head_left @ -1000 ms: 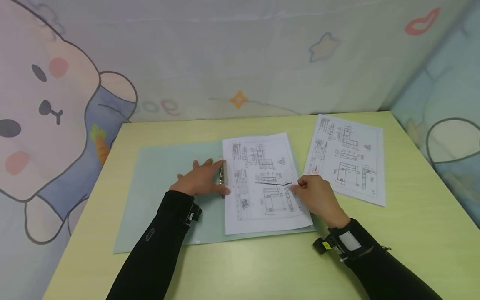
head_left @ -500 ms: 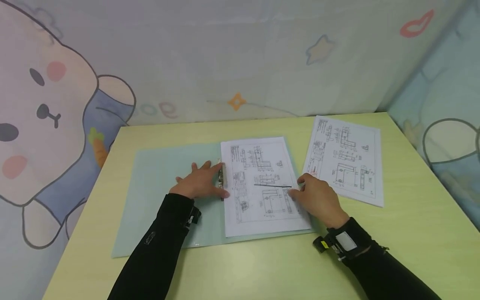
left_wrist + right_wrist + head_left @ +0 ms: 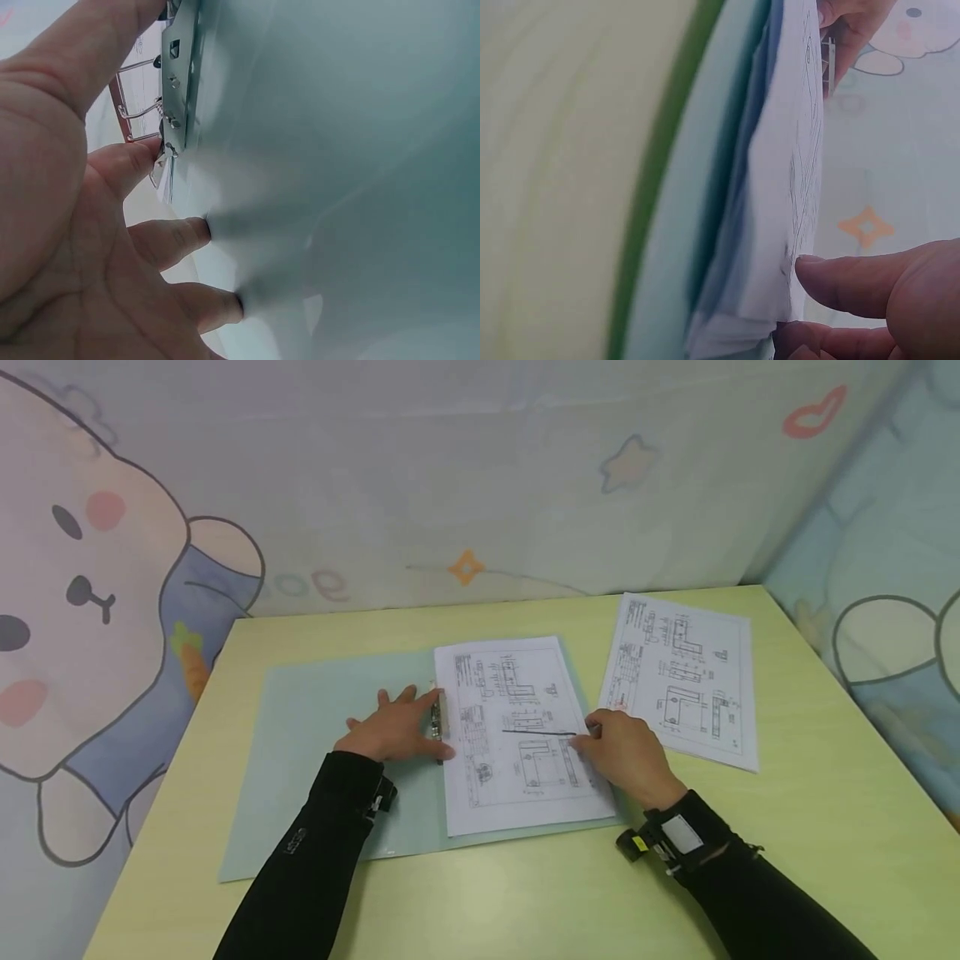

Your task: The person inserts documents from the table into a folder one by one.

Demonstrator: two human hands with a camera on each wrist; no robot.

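Working from the left, we had the open folder (image 3: 315,760) spread flat on the table (image 3: 787,827), its pale green cover toward the left and a stack of drawings (image 3: 517,735) on its right half. Our left hand (image 3: 393,731) lay flat on the cover with the fingers spread and nearly straight, gripping nothing; in the left wrist view the fingertips (image 3: 191,229) pressed the plastic just beside the metal clip (image 3: 437,720) at the spine, with one finger touching the clip's lever. We judged that this hand's job was to pin the folder so it could not slide, so the pressure needed to bear straight down.

On the right half, our right hand (image 3: 622,752) rested at the right edge of the stack, fingers loosely curled. The right wrist view showed a fingertip (image 3: 832,274) touching the paper edges; whether it pinched the thin dark rod (image 3: 543,732) lying across the page we could not tell. We thought it wise to square the edges against the spine with light nudges, keeping the sheets under the clip and uncreased.

Farther right, a loose sheet (image 3: 678,681) lay well apart from the folder, touched by neither hand.
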